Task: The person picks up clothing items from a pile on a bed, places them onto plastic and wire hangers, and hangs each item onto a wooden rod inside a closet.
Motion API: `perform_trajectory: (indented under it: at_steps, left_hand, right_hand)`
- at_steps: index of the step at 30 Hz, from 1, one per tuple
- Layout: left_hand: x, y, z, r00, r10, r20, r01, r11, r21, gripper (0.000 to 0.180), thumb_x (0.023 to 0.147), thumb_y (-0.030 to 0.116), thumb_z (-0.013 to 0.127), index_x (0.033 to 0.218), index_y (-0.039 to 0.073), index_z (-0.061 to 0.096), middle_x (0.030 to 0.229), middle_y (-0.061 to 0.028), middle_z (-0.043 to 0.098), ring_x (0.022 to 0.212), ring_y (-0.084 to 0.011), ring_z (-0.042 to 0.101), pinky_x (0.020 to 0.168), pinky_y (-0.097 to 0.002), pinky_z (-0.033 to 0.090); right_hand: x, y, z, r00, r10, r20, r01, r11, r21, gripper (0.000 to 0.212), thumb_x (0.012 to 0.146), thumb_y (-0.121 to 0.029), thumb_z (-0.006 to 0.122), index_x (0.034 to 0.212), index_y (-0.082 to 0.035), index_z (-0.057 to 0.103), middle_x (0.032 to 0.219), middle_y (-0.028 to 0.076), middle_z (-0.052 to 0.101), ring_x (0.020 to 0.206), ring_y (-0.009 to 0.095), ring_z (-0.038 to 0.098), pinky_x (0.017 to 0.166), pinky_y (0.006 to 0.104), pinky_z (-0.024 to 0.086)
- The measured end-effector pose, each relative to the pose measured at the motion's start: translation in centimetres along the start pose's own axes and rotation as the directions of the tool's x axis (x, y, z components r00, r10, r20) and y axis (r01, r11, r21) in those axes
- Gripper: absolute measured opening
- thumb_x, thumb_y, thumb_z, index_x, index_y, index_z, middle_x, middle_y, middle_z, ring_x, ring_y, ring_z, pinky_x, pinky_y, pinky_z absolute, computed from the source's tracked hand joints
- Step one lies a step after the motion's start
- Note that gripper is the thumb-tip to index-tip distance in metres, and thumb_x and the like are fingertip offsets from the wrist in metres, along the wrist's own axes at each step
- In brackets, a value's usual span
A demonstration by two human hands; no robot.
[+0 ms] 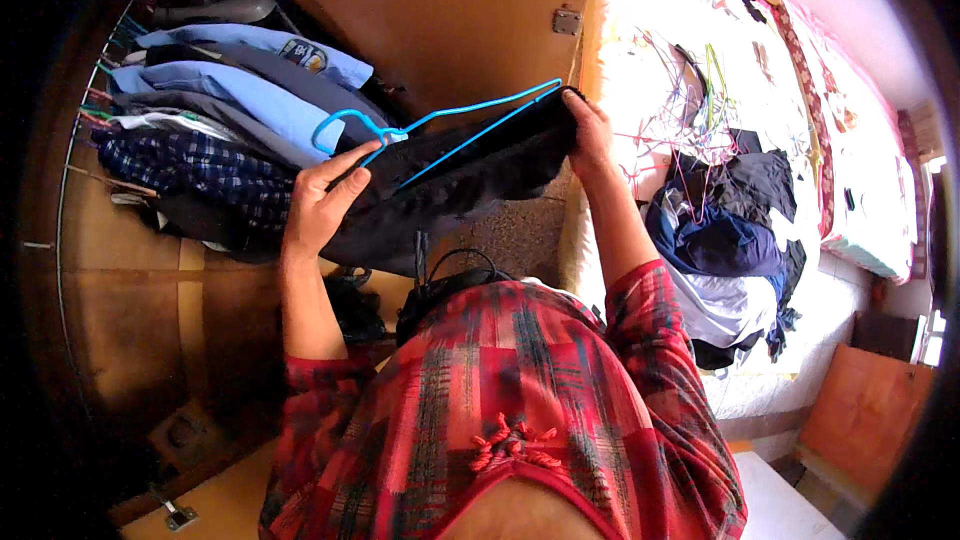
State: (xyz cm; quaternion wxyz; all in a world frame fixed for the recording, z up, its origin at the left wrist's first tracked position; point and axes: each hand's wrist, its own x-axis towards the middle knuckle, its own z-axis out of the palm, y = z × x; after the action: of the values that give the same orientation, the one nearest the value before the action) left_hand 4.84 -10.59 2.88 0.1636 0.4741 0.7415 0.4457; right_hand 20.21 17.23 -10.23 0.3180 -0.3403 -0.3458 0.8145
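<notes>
While both hands grip it, the blue hanger (440, 130) slants, hook toward left hand (320, 205).

The person wears a red plaid shirt (520, 390) with sleeves rolled to the elbows.

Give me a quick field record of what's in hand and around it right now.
left hand: grips the blue hanger near its hook
right hand: holds the hanger's far end together with the dark garment
garment: draped over the hanger, hanging down
wardrobe rail: shirts already hung, blue, grey and checked
bed: on the person's right, bearing a clothes pile and loose hangers
</notes>
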Motion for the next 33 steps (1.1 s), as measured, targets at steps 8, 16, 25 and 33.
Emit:
perform_trajectory:
  at_steps: [8,16,25,33]
  left_hand:
    - [-0.1,-0.1,0.6,0.985,0.167,-0.031,-0.168,0.985,-0.029,0.031,0.088,0.023,0.058,0.111,0.003,0.061,0.100,-0.0056,0.066,0.085,-0.0093,0.057,0.077,-0.0230,0.043]
    - [-1.3,-0.5,0.1,0.996,0.092,-0.020,-0.092,0.995,-0.037,0.026,0.087,0.016,0.059,0.108,0.001,0.062,0.101,-0.0069,0.065,0.089,-0.0132,0.057,0.082,-0.0264,0.041]
    - [-2.0,-0.7,-0.7,0.955,0.279,-0.103,-0.285,0.958,-0.041,0.024,0.087,0.013,0.059,0.107,0.001,0.062,0.103,-0.0103,0.065,0.093,-0.0165,0.061,0.084,-0.0267,0.044]
    - [-1.7,-0.5,0.0,0.949,0.164,-0.269,-0.139,0.984,0.109,0.026,0.089,0.016,0.055,0.109,0.001,0.061,0.105,-0.0097,0.065,0.097,-0.0163,0.059,0.088,-0.0278,0.042]
  right_hand:
    - [1.6,-2.8,0.1,0.982,-0.186,0.045,0.191,0.967,-0.168,0.021,0.082,-0.022,0.064,0.080,-0.001,0.058,0.068,0.002,0.055,0.058,0.012,0.052,0.053,0.0255,0.043]
    - [0.2,-4.5,2.3,0.958,-0.271,0.092,0.283,0.945,-0.165,0.023,0.082,-0.022,0.064,0.075,-0.002,0.056,0.064,0.002,0.053,0.057,0.010,0.049,0.052,0.0241,0.040]
    - [2.0,-4.9,1.2,0.967,-0.222,0.130,0.239,0.961,-0.138,0.022,0.079,-0.021,0.068,0.079,-0.001,0.059,0.067,0.003,0.057,0.057,0.012,0.051,0.053,0.0266,0.041]
    - [-1.3,-7.0,0.6,0.939,-0.300,0.167,0.339,0.889,-0.308,0.017,0.078,-0.015,0.068,0.078,-0.002,0.056,0.067,0.003,0.056,0.058,0.009,0.051,0.053,0.0224,0.040]
